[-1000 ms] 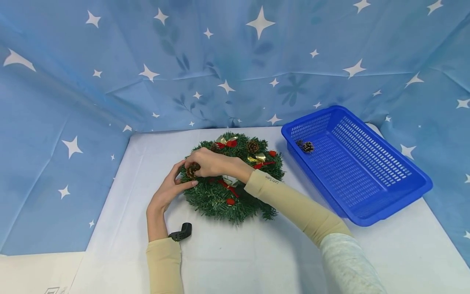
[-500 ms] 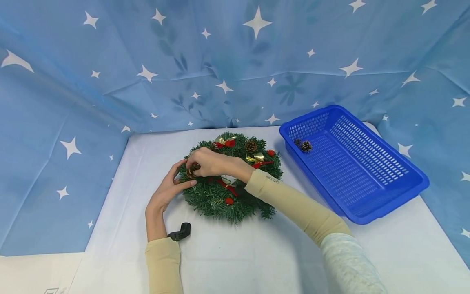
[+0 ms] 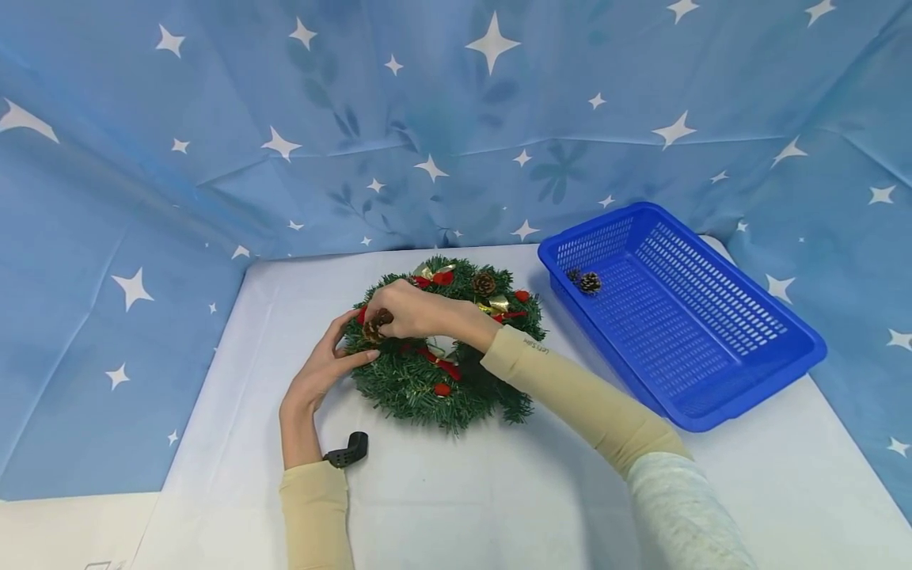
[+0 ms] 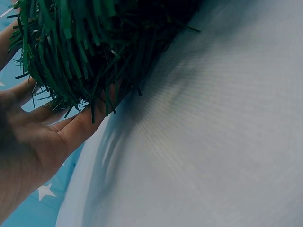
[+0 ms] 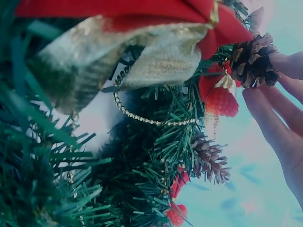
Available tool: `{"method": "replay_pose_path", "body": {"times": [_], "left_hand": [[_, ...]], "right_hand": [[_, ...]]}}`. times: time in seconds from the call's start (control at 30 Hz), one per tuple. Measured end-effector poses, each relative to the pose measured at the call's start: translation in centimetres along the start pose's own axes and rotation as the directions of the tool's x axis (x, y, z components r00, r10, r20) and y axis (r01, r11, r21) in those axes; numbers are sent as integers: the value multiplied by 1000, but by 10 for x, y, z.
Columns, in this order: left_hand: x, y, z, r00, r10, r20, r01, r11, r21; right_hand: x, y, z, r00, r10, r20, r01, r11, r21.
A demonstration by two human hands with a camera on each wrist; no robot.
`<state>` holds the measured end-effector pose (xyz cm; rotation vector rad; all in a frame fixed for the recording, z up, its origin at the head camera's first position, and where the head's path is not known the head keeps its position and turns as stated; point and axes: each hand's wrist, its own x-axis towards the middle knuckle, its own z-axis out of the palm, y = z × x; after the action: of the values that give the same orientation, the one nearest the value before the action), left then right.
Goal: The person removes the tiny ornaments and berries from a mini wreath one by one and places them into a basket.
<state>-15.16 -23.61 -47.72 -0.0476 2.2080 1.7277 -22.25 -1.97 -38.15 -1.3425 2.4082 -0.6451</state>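
Note:
A green wreath [image 3: 427, 400] lies on the white table, decorated with red and gold bows, red berries and pine cones. At its left rim my left hand [image 3: 318, 374] holds on, thumb on top; in the left wrist view its fingers [image 4: 78, 127] reach under the greenery. My right hand [image 3: 409, 310] pinches a brown pine cone [image 3: 376, 326] at the wreath's left side. From the right wrist, that pine cone [image 5: 253, 61] shows between thumb and fingertips, beside a red berry [image 5: 222, 100]. Whether the cone is fastened to the wreath cannot be seen.
A blue perforated basket [image 3: 684, 416] stands on the right, with pine cones [image 3: 590, 283] in its far left corner. A blue star-patterned cloth [image 3: 427, 119] hangs behind the table. My left wrist carries a black camera [image 3: 347, 450].
The head view has drifted slightly. My right hand and the pine cone have shifted a little right against the wreath, and a red bit now shows beside the cone. The left hand keeps its place.

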Motion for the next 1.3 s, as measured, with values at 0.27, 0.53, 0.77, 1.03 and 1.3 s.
{"method": "replay_pose_path", "body": {"times": [0.27,0.53,0.77,1.03,1.3], "left_hand": [[-1,0,1,1000,-4,-3,4,1000,5],[-1,-1,1,1000,-2,7,2,1000,5],[-1,0,1,1000,4,6,-4,1000,7],[-1,0,1,1000,2,6,-2,1000,6],[-1,1,1,1000,-5,2,5,1000,15]], "right_hand": [[-4,2,-2,1000,-3,-15,3,1000,-12],[-10,5,-6,999,27,-30,-27,1000,11],[-17,10,-10,998,44,-36,-43,998,50],[-24,15,-15,997,51,-61,-49,998,48],[-29,18,-19,996,42,-80,-38,998,42]]}}
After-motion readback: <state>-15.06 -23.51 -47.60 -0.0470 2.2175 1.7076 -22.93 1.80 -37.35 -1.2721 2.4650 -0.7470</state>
